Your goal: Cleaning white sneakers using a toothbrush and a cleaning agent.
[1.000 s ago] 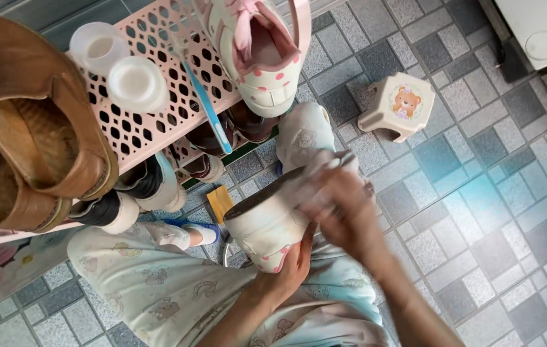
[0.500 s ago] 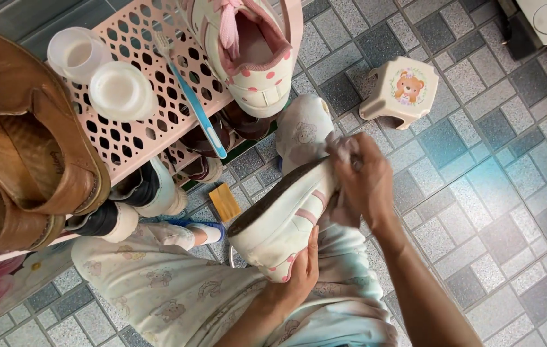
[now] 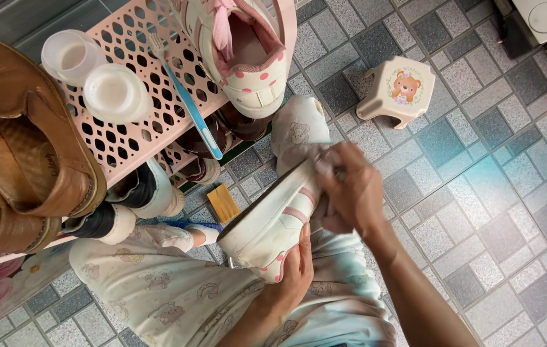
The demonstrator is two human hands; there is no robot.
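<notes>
The left hand [image 3: 293, 273] is cupping the white shoe [image 3: 273, 222] from below over the lap, fingers wrapped round its sole; the right hand [image 3: 347, 193] is pinching a cloth [image 3: 325, 160] against its side. It looks light and fairly stiff, best held by the sole.

Pink perforated rack [image 3: 133, 138] w/ toothbrush [image 3: 191, 109], 2 white cups, shoes; tiled floor [image 3: 492, 173] w/ small stool [image 3: 397, 90].

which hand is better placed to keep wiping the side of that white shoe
Probably the right hand: it already rests on the white shoe's upper side with a cloth bunched under its fingers. The left hand grips the shoe's lower end from below, steadying it.
</notes>
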